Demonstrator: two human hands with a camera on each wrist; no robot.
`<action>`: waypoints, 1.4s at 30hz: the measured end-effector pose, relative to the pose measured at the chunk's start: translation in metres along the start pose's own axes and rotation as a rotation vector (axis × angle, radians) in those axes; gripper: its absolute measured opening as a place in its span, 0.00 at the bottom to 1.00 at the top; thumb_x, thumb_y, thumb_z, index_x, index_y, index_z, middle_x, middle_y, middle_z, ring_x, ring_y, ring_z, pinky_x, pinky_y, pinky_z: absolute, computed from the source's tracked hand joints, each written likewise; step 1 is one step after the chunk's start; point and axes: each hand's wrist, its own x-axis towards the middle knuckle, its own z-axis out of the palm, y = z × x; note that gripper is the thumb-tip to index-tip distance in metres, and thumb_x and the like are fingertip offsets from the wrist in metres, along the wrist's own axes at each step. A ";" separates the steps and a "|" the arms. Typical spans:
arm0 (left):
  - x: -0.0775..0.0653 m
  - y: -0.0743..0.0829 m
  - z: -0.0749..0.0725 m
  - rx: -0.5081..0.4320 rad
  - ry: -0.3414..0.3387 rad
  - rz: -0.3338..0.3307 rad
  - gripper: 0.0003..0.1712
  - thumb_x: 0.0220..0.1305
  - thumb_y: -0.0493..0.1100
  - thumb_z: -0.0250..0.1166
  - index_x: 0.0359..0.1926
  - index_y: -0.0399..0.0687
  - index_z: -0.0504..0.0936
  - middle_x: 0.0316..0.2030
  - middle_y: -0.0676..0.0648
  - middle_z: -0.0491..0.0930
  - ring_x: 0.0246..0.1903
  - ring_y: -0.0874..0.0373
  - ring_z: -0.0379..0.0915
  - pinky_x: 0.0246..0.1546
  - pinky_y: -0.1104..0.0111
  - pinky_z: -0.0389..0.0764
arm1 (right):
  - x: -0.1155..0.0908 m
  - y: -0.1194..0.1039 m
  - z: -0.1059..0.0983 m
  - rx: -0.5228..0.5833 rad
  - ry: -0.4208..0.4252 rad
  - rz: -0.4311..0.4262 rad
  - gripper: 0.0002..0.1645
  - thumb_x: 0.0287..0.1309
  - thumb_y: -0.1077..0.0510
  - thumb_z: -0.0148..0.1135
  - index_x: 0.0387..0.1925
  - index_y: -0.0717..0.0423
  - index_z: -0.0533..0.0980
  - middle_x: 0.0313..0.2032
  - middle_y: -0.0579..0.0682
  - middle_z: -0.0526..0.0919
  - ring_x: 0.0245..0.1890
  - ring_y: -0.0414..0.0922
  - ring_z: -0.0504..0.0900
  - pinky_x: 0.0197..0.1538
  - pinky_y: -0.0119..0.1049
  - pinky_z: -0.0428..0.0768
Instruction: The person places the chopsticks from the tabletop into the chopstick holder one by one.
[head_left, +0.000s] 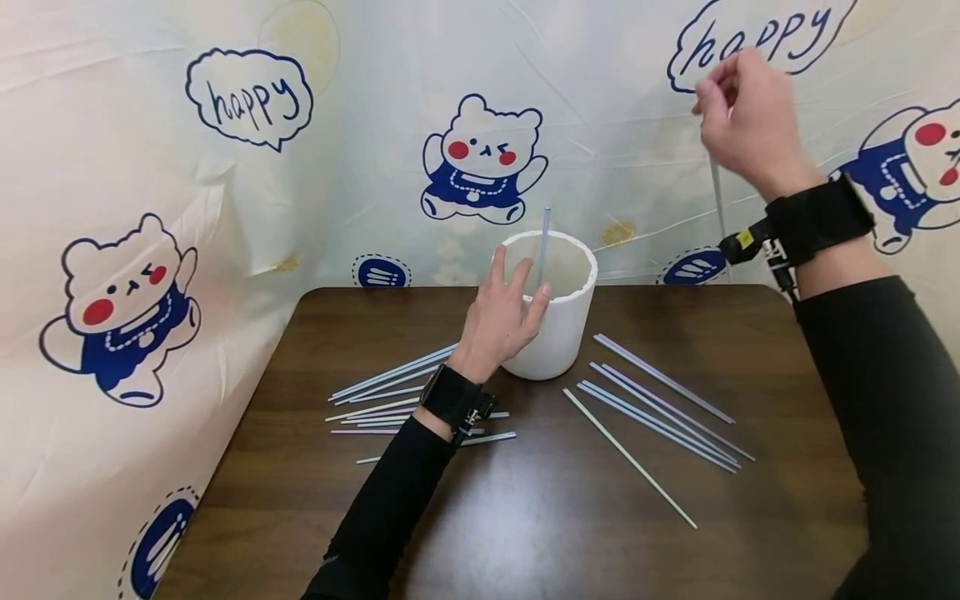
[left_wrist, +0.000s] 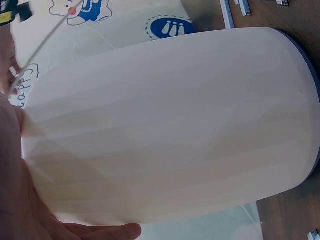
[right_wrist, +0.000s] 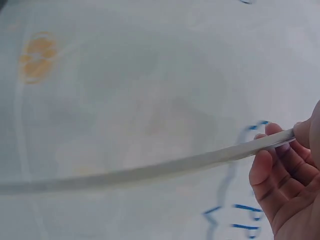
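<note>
Left hand (head_left: 497, 321): gripping cup (head_left: 558, 337) near rim.
Right hand (head_left: 750, 121): pinching pale stick (right_wrist: 150, 172), raised high.
Cup: holding blue stick (head_left: 546, 233).
Tabletop (head_left: 600, 550): strewn with more sticks (head_left: 663, 378).

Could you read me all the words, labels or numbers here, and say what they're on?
"happy": left speech bubble on the patterned sheet.
"happy": upper-right bubble, cut off at the top, same sheet.
Blue ovals on the sheet: white marks, not readable as words.
Yellow tag beside the right wristband: too small to read.
White pot, thin sticks: no lettering visible.
</note>
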 end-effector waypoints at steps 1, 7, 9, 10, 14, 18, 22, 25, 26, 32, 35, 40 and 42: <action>0.000 0.000 0.000 0.001 -0.001 0.002 0.33 0.78 0.64 0.42 0.72 0.51 0.65 0.78 0.33 0.49 0.66 0.34 0.70 0.53 0.44 0.83 | 0.003 -0.005 -0.005 0.021 0.006 0.010 0.15 0.77 0.52 0.45 0.53 0.55 0.72 0.31 0.25 0.70 0.29 0.22 0.67 0.32 0.16 0.65; -0.001 -0.001 0.000 -0.001 0.006 0.004 0.34 0.77 0.64 0.42 0.72 0.51 0.65 0.78 0.32 0.50 0.65 0.33 0.71 0.52 0.44 0.84 | 0.018 -0.038 -0.026 0.224 0.027 0.084 0.09 0.76 0.49 0.48 0.50 0.39 0.73 0.31 0.23 0.73 0.34 0.24 0.72 0.47 0.18 0.73; -0.001 -0.002 0.000 -0.002 0.012 0.003 0.34 0.77 0.64 0.43 0.72 0.50 0.66 0.78 0.32 0.50 0.64 0.33 0.72 0.50 0.45 0.84 | 0.020 -0.049 -0.027 0.288 0.012 0.111 0.14 0.76 0.48 0.49 0.55 0.43 0.75 0.32 0.26 0.75 0.35 0.26 0.73 0.50 0.19 0.74; -0.001 -0.002 0.000 -0.002 0.014 0.004 0.34 0.77 0.63 0.43 0.72 0.50 0.66 0.78 0.32 0.50 0.64 0.33 0.72 0.50 0.45 0.85 | 0.020 -0.054 -0.026 0.323 -0.001 0.125 0.17 0.76 0.48 0.49 0.58 0.46 0.76 0.32 0.27 0.76 0.35 0.28 0.73 0.50 0.20 0.74; -0.001 -0.002 -0.001 -0.012 0.021 0.008 0.34 0.77 0.63 0.44 0.72 0.49 0.66 0.78 0.32 0.50 0.63 0.33 0.72 0.49 0.45 0.85 | 0.022 -0.072 -0.018 0.411 -0.036 0.143 0.19 0.76 0.48 0.49 0.59 0.49 0.76 0.33 0.31 0.78 0.35 0.31 0.74 0.48 0.23 0.72; 0.000 -0.002 -0.001 -0.012 0.012 0.011 0.34 0.77 0.63 0.44 0.72 0.49 0.66 0.78 0.32 0.50 0.63 0.33 0.72 0.49 0.45 0.85 | 0.024 -0.086 -0.003 0.467 -0.045 0.115 0.12 0.75 0.49 0.50 0.54 0.45 0.74 0.32 0.33 0.78 0.34 0.32 0.77 0.48 0.23 0.73; 0.000 -0.002 0.000 -0.004 0.003 0.008 0.34 0.77 0.63 0.43 0.73 0.50 0.65 0.79 0.32 0.49 0.64 0.33 0.72 0.49 0.45 0.85 | 0.025 -0.092 0.016 0.495 -0.047 0.064 0.04 0.75 0.52 0.50 0.48 0.42 0.71 0.32 0.34 0.79 0.34 0.33 0.78 0.47 0.23 0.75; 0.001 -0.001 -0.001 -0.003 0.000 0.004 0.34 0.77 0.64 0.43 0.73 0.50 0.65 0.79 0.32 0.49 0.64 0.33 0.71 0.49 0.45 0.85 | 0.025 -0.092 0.031 0.484 -0.063 0.046 0.02 0.76 0.53 0.50 0.44 0.42 0.70 0.31 0.35 0.79 0.32 0.34 0.78 0.46 0.23 0.76; 0.001 -0.001 -0.001 -0.003 -0.002 0.003 0.34 0.77 0.64 0.43 0.73 0.50 0.65 0.79 0.32 0.48 0.64 0.33 0.71 0.50 0.45 0.85 | 0.024 -0.091 0.036 0.480 -0.077 0.055 0.02 0.76 0.53 0.50 0.43 0.42 0.70 0.31 0.35 0.79 0.32 0.34 0.78 0.46 0.22 0.76; 0.001 -0.001 0.001 -0.002 -0.015 -0.002 0.35 0.77 0.65 0.42 0.73 0.50 0.65 0.79 0.32 0.49 0.65 0.32 0.71 0.51 0.44 0.84 | 0.014 -0.082 0.063 0.418 -0.171 0.105 0.04 0.76 0.52 0.49 0.44 0.45 0.70 0.32 0.36 0.79 0.32 0.37 0.79 0.43 0.21 0.78; 0.001 0.000 0.000 0.000 -0.013 -0.001 0.34 0.77 0.64 0.42 0.73 0.50 0.65 0.79 0.32 0.48 0.65 0.33 0.71 0.50 0.44 0.85 | 0.009 -0.077 0.074 0.395 -0.237 0.135 0.08 0.77 0.51 0.47 0.47 0.48 0.70 0.35 0.38 0.81 0.36 0.38 0.80 0.43 0.24 0.78; 0.000 0.000 0.000 0.008 -0.009 0.002 0.34 0.77 0.64 0.42 0.72 0.50 0.65 0.79 0.32 0.48 0.64 0.33 0.72 0.49 0.45 0.85 | 0.001 -0.068 0.090 0.353 -0.334 0.183 0.12 0.78 0.50 0.46 0.48 0.52 0.72 0.42 0.45 0.85 0.39 0.39 0.79 0.43 0.26 0.76; 0.000 0.000 -0.001 0.012 -0.007 0.003 0.34 0.77 0.64 0.42 0.72 0.50 0.65 0.78 0.31 0.48 0.63 0.33 0.72 0.49 0.45 0.85 | -0.004 -0.063 0.096 0.339 -0.349 0.179 0.14 0.78 0.51 0.46 0.48 0.55 0.73 0.43 0.47 0.85 0.37 0.39 0.77 0.41 0.28 0.75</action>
